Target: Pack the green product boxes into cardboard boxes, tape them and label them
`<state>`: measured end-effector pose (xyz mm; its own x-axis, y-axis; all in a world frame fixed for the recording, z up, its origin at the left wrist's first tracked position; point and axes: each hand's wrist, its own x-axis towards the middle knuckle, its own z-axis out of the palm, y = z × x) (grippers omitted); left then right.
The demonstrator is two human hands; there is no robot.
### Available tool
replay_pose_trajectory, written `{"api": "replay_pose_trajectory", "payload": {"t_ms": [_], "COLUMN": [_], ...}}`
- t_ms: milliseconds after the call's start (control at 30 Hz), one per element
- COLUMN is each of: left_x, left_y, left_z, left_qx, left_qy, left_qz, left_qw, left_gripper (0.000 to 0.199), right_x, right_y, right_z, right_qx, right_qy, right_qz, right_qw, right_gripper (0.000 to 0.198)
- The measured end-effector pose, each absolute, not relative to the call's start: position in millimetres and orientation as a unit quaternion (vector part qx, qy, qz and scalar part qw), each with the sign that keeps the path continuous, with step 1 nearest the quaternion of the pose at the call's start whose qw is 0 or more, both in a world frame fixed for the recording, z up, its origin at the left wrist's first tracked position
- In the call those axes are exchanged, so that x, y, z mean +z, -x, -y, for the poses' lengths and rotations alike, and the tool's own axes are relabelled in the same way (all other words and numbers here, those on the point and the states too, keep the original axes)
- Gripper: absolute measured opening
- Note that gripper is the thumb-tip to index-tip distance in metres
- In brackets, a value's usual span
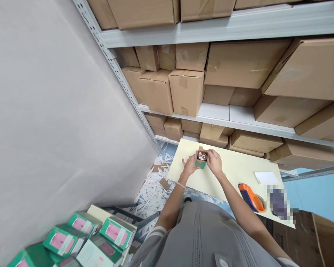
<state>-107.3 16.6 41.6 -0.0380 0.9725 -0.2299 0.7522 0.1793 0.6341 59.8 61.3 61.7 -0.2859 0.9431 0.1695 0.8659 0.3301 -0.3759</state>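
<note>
A small green box (200,164) with its brown cardboard flaps up stands on the pale yellow table. Inside its open top shows a shiny, dark, round-topped item (202,156), whose kind I cannot make out. My left hand (189,166) grips the box's left side, with the thumb against the lower front. My right hand (215,162) is at the upper right of the box, its fingers bent over the edge and flap there. The right fingertips are partly hidden.
An orange and blue tape dispenser (252,198) and a white card (266,178) lie to the right on the table (231,170). Shelves of cardboard boxes (186,92) rise behind. Green packages (61,241) are stacked at lower left; paper scraps (150,189) cover the floor.
</note>
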Motion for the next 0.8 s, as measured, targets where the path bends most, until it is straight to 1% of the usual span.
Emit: {"api": "replay_pose_trajectory", "payload": {"t_ms": [67, 133, 233, 333, 433, 567, 667, 800], "left_x": [43, 43, 40, 35, 35, 41, 46, 48], "left_y": [111, 111, 107, 103, 101, 103, 104, 103], "left_z": [-17, -18, -19, -20, -24, -29, -31, -36], "left_qx": [0.174, 0.181, 0.194, 0.190, 0.177, 0.157, 0.147, 0.169], "left_qy": [-0.620, -0.632, -0.663, -0.684, -0.690, -0.688, -0.684, -0.670], "left_qz": [-0.696, -0.685, -0.652, -0.634, -0.635, -0.644, -0.656, -0.675], "left_qw": [0.316, 0.315, 0.313, 0.307, 0.299, 0.295, 0.284, 0.257], "left_gripper": [0.089, 0.091, 0.085, 0.074, 0.067, 0.056, 0.047, 0.037], "right_x": [51, 38, 22, 16, 18, 22, 26, 31], "right_y": [-64, -65, -60, -55, -54, -58, -58, -56], "right_z": [-54, -47, -37, -30, -26, -27, -30, -39], "right_qx": [0.111, 0.148, 0.204, 0.203, 0.178, 0.128, 0.112, 0.127], "right_qy": [0.642, 0.690, 0.672, 0.610, 0.583, 0.583, 0.593, 0.623], "right_qz": [0.730, 0.679, 0.679, 0.733, 0.772, 0.793, 0.788, 0.759], "right_qw": [0.207, 0.204, 0.213, 0.222, 0.179, 0.125, 0.118, 0.138], "right_gripper": [0.064, 0.073, 0.082, 0.087, 0.080, 0.062, 0.051, 0.044]}}
